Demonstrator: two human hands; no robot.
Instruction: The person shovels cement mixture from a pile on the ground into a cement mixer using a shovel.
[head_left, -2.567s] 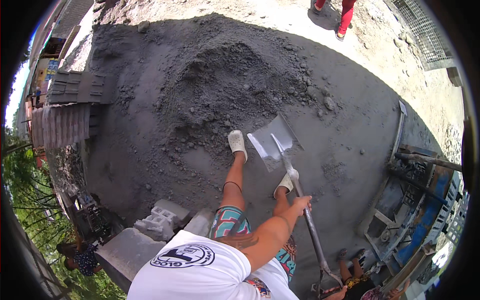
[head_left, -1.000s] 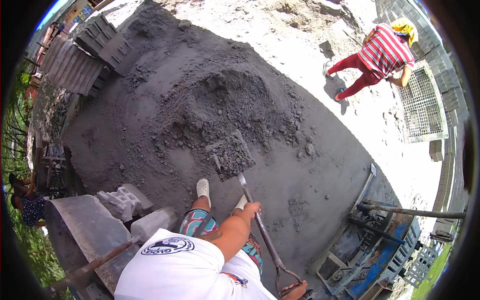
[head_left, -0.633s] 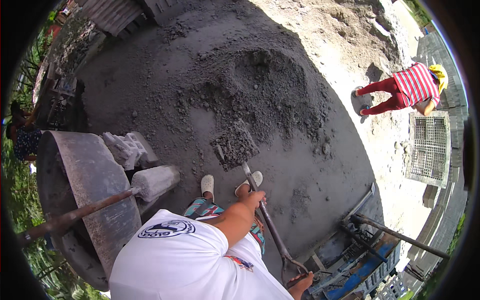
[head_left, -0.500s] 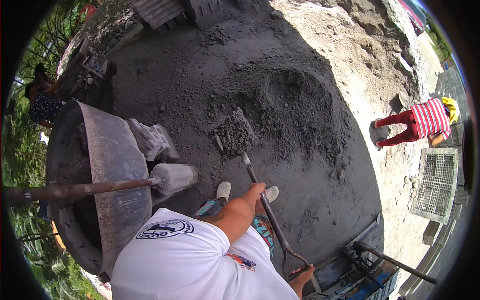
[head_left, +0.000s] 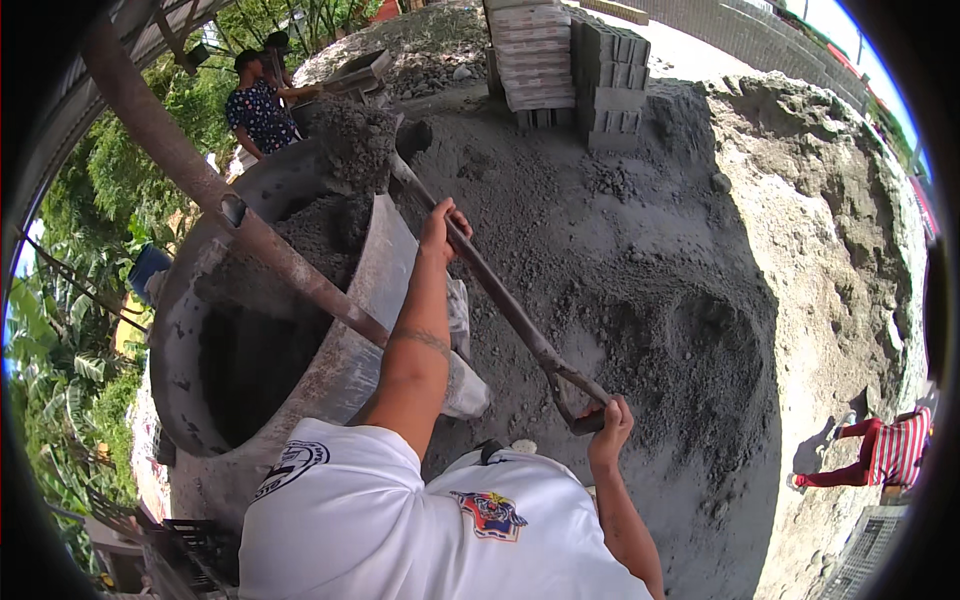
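I hold a long shovel in both hands. My left hand is closed round the shaft near the blade, and my right hand grips the D-shaped handle at the other end. A heap of dark, gravelly sand covers the blade, which is raised over the far rim of a large round metal drum. Inside the drum lies more of the same grey material. A rusty pipe slants across the drum's mouth, left of my left forearm.
A big dark sand pile spreads over the ground to the right. Stacked bags and concrete blocks stand at the back. One person in a dark patterned shirt is beyond the drum; another in red stripes is at far right.
The loaded shovel has risen from the ground and swung left to the drum. Both hands have moved up with it, and the view has turned left.
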